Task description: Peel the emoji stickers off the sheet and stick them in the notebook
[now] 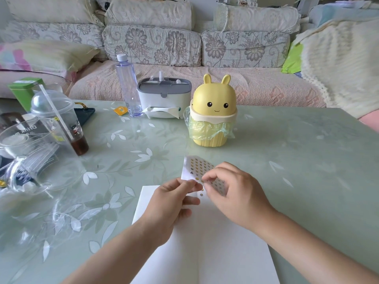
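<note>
A white sticker sheet [196,167] with several small yellow emoji stickers is held just above the far edge of an open white notebook [205,249] that lies on the table in front of me. My left hand [170,203] pinches the sheet's lower left edge between thumb and fingers. My right hand [233,191] is over the sheet's right part, thumb and forefinger pinched at a sticker near the sheet's middle. One small yellow sticker [201,194] shows on the notebook page just below my fingers. The sheet's lower right part is hidden by my right hand.
A yellow bunny-shaped desk bin [213,111] stands beyond the sheet. Behind it are a tissue box [164,97] and a clear bottle [128,87]. Clear plastic cups [59,119] and glassware [24,152] crowd the left side. A sofa runs along the table's far edge.
</note>
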Demonstrator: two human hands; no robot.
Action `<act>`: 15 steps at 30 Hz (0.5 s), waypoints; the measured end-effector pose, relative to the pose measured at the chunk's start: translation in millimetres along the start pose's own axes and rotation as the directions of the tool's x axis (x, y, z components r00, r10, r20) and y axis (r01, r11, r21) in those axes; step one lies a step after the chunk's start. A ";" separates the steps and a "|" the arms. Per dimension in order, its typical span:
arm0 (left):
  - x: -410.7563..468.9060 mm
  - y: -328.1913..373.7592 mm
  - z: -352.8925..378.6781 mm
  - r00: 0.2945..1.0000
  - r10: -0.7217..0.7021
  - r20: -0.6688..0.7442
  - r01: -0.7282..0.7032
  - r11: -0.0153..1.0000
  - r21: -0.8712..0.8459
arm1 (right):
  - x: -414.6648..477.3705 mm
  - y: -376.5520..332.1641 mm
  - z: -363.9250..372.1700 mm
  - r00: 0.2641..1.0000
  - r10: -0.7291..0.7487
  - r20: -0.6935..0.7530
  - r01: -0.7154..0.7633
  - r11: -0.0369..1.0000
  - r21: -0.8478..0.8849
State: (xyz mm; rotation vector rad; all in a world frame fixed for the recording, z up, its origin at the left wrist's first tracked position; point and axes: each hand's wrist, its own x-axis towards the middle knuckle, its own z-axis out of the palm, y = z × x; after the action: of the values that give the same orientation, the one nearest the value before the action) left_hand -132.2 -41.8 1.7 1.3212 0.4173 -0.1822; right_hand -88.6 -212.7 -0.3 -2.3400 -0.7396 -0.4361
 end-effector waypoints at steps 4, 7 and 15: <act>-3.2 -1.5 4.7 0.995 0.094 0.035 -0.095 0.995 0.037 | 3.3 -8.5 -1.2 0.998 0.065 -0.015 -0.063 0.991 0.118; -3.6 -2.5 5.2 0.989 0.146 0.035 -0.148 0.988 0.046 | 4.4 -12.2 -4.4 0.994 0.106 -0.002 -0.105 0.986 0.127; 0.9 -2.8 2.7 0.951 0.309 0.015 -0.304 0.922 0.240 | 10.6 -25.1 -14.4 0.957 0.268 0.110 -0.275 0.960 0.047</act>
State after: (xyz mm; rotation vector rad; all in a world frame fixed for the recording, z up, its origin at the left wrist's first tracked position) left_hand -131.9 -45.0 -0.7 1.6100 0.2054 0.0478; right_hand -97.1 -202.1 27.3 -2.3738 -0.4591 -0.1703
